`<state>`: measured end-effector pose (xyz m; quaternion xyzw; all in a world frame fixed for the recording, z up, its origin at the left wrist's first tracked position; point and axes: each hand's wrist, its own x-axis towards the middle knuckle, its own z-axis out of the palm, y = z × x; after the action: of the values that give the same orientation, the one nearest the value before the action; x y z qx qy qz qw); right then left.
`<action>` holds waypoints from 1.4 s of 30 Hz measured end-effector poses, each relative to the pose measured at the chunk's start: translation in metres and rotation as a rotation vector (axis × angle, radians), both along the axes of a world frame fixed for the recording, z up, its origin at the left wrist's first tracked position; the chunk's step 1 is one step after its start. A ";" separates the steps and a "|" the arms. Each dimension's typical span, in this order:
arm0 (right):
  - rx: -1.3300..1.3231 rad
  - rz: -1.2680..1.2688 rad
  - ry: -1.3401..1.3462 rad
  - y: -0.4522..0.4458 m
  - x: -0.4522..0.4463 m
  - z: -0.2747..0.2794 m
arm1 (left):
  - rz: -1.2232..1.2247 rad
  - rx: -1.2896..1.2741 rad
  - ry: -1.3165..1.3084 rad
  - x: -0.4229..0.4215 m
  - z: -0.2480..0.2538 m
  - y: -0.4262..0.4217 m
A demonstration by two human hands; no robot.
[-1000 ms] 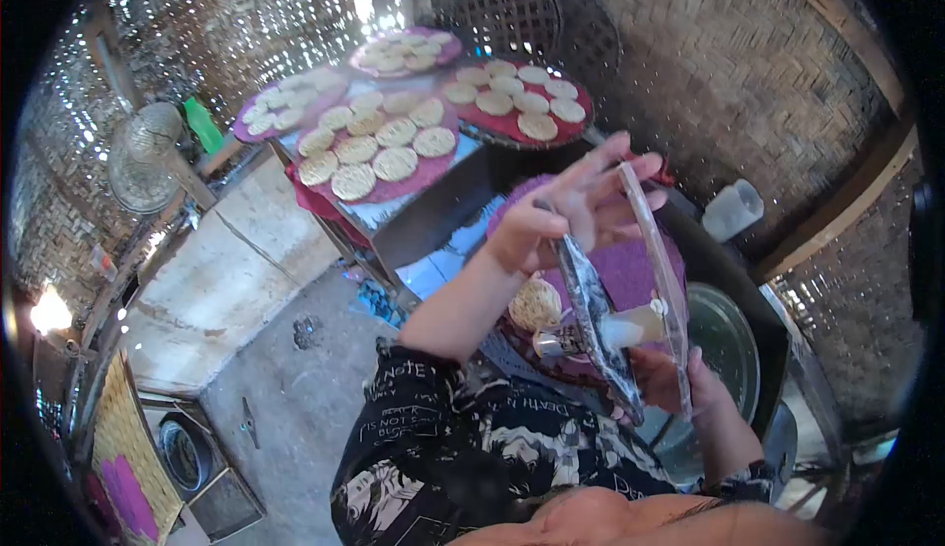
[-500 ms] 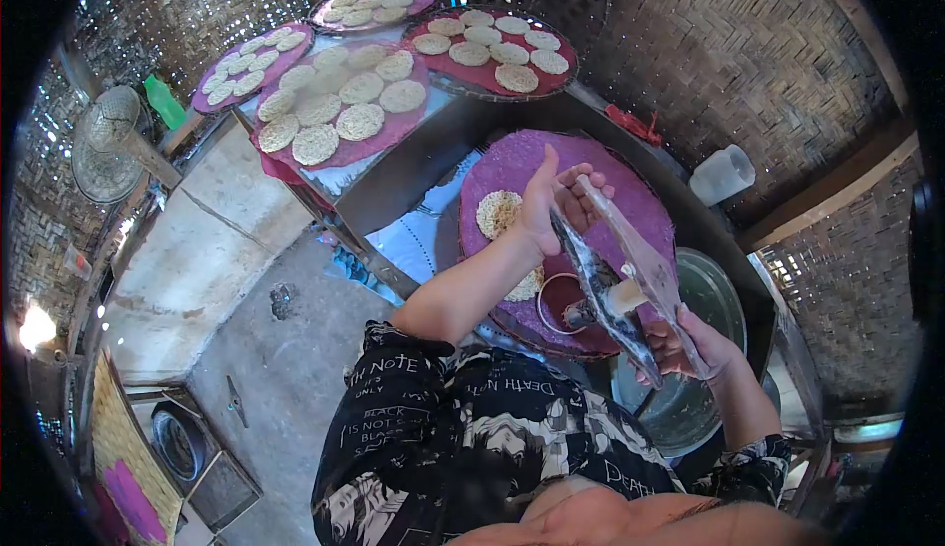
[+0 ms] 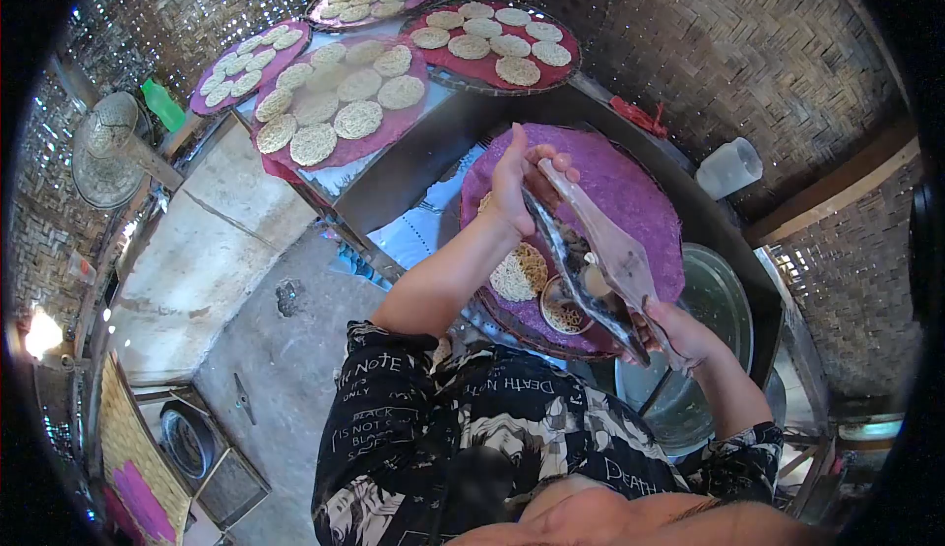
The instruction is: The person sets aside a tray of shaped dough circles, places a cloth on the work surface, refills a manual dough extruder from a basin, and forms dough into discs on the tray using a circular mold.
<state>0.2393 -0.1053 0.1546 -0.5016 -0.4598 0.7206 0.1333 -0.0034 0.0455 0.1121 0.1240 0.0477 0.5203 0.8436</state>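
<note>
My left hand (image 3: 517,177) grips the far end of a two-board hand press (image 3: 615,246), its thumb raised. My right hand (image 3: 679,331) is wrapped round the near end. The pale upper board and dark lower board stand close together, with part of a light plunger showing between them. Below the press, a round ring (image 3: 544,312) lies on the purple cloth (image 3: 630,157) of a round tray, with thin brown strands inside it. Beside the ring sits a flat round of strands (image 3: 514,275), pale with a browner side. Another round is mostly hidden behind my left wrist.
Several trays of pale rounds, including a red-lined tray (image 3: 443,64), stand at the back. A large basin (image 3: 724,300) sits at my right, under my right arm. A translucent container (image 3: 728,168) lies on the right ledge. Woven walls surround the workspace.
The press boards have come closer together, hiding most of the plunger. Both hands and the press have shifted left. Strands now show inside the ring, which looked reddish before.
</note>
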 end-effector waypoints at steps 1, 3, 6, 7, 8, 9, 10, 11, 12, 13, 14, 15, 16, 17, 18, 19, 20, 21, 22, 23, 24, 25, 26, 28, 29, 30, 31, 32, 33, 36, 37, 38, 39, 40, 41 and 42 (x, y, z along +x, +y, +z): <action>0.037 -0.009 -0.019 0.002 -0.002 0.004 | -0.001 0.020 -0.008 0.001 0.000 0.004; 0.110 -0.026 -0.058 0.004 -0.009 0.016 | -0.004 0.025 -0.005 0.006 -0.002 0.009; 0.122 -0.107 -0.093 0.000 -0.001 0.018 | -0.014 0.030 -0.010 0.017 -0.007 0.011; 0.125 -0.111 -0.130 -0.002 0.001 0.022 | -0.025 0.017 -0.018 0.022 -0.010 0.010; 0.128 -0.116 -0.167 -0.005 0.003 0.028 | -0.037 0.003 -0.026 0.027 -0.015 0.008; 0.131 -0.122 -0.203 -0.008 0.004 0.031 | -0.050 -0.010 -0.033 0.031 -0.017 0.005; 0.116 -0.127 -0.208 -0.012 0.004 0.033 | -0.068 -0.030 -0.044 0.034 -0.019 0.002; 0.100 -0.134 -0.213 -0.015 0.006 0.033 | -0.062 -0.040 -0.022 0.035 -0.021 -0.001; 0.084 -0.141 -0.218 -0.019 0.007 0.033 | -0.057 -0.049 0.000 0.035 -0.021 -0.006; 0.063 -0.148 -0.184 -0.022 0.007 0.033 | -0.053 -0.059 0.023 0.034 -0.020 -0.011; 0.043 -0.155 -0.150 -0.025 0.005 0.031 | -0.063 -0.112 0.027 0.032 -0.018 -0.016; 0.023 -0.160 -0.115 -0.028 0.003 0.030 | -0.058 -0.146 0.030 0.029 -0.017 -0.020; -0.007 -0.200 -0.086 -0.032 -0.003 0.030 | -0.053 -0.179 0.035 0.026 -0.016 -0.024; -0.008 -0.198 -0.075 -0.032 -0.008 0.028 | -0.048 -0.211 0.041 0.023 -0.014 -0.026; -0.010 -0.196 -0.063 -0.032 -0.012 0.026 | -0.048 -0.249 0.052 0.019 -0.011 -0.026; -0.011 -0.193 -0.052 -0.032 -0.015 0.024 | -0.050 -0.230 0.051 0.014 -0.011 -0.024; -0.020 -0.185 -0.040 -0.030 -0.017 0.020 | -0.050 -0.210 0.048 0.010 -0.011 -0.022; 0.026 -0.187 -0.066 -0.029 -0.019 0.018 | -0.048 -0.190 0.047 0.007 -0.010 -0.020; 0.071 -0.187 -0.094 -0.027 -0.022 0.018 | -0.027 -0.194 0.042 0.006 -0.006 -0.018; 0.117 -0.186 -0.122 -0.025 -0.024 0.017 | -0.015 -0.191 0.039 0.006 -0.005 -0.015; 0.140 -0.182 -0.149 -0.025 -0.024 0.018 | -0.002 -0.188 0.034 0.008 -0.004 -0.013; 0.164 -0.179 -0.177 -0.024 -0.022 0.018 | 0.011 -0.184 0.029 0.009 -0.003 -0.012; 0.188 -0.176 -0.204 -0.022 -0.021 0.019 | 0.010 -0.197 0.031 0.012 -0.002 -0.014; 0.185 -0.187 -0.233 -0.027 -0.020 0.023 | -0.005 -0.194 0.058 0.018 -0.009 -0.017; 0.182 -0.194 -0.248 -0.030 -0.019 0.025 | -0.014 -0.193 0.071 0.020 -0.012 -0.019; 0.155 -0.193 -0.239 -0.033 -0.017 0.027 | -0.022 -0.226 0.098 0.022 -0.005 -0.024; 0.127 -0.194 -0.228 -0.037 -0.015 0.029 | -0.094 -0.150 0.004 0.022 -0.013 -0.022; 0.101 -0.199 -0.216 -0.039 -0.013 0.030 | -0.169 -0.073 -0.089 0.022 -0.026 -0.018; 0.090 -0.201 -0.129 -0.040 -0.006 0.030 | -0.246 0.005 -0.180 0.021 -0.033 -0.015; 0.217 -0.266 0.129 -0.035 0.001 0.039 | -0.184 0.011 -0.066 0.008 0.027 -0.036; 0.301 -0.296 0.126 -0.031 -0.005 0.039 | -0.191 0.284 0.196 0.008 0.025 -0.036; 0.385 -0.326 0.124 -0.027 -0.009 0.038 | -0.193 0.559 0.459 0.009 0.020 -0.036; 0.469 -0.359 0.122 -0.023 -0.014 0.038 | -0.191 0.837 0.722 0.009 0.014 -0.039; 0.436 -0.329 0.164 -0.019 -0.022 0.039 | 0.050 1.110 1.034 0.007 0.012 -0.052; 0.467 -0.286 0.206 -0.013 -0.026 0.032 | 0.218 1.160 1.226 0.012 0.014 -0.062; 0.498 -0.242 0.248 -0.004 -0.029 0.018 | 0.186 0.968 1.371 0.012 0.012 -0.065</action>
<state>0.2101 -0.1089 0.1722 -0.4126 -0.5394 0.6203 0.3925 0.0090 -0.0199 0.1236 0.7557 0.3307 0.3604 0.4355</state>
